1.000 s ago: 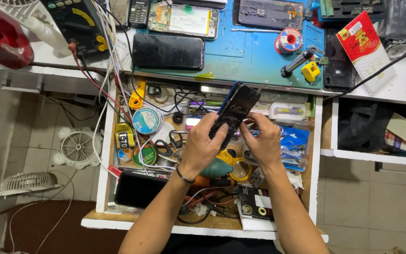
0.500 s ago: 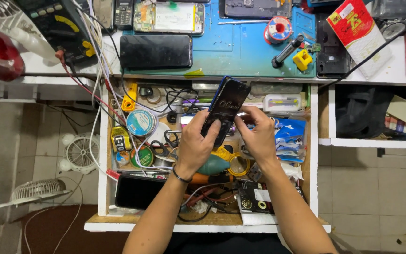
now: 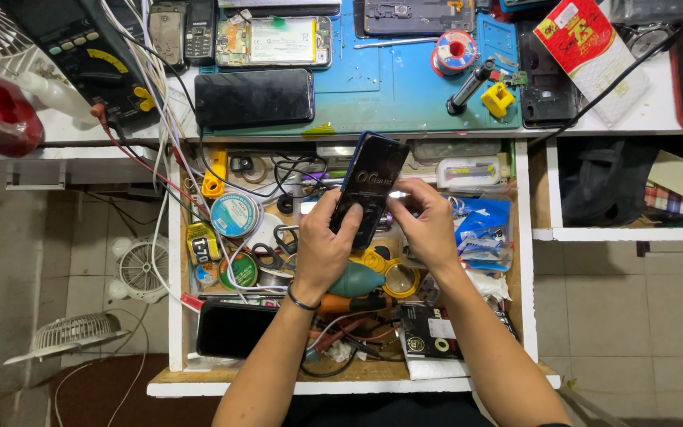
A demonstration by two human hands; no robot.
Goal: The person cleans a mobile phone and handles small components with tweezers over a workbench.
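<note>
Over the open drawer [image 3: 179,316], left hand [image 3: 322,249] grips the phone [image 3: 369,188].

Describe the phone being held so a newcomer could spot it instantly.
Start at the open drawer under the blue work mat, crammed with tools and wires. Above its middle, the left hand and right hand meet around a dark phone. It is the only phone lifted and tilted, with a blue edge; the other phones lie flat on the mat or in the drawer.
</note>
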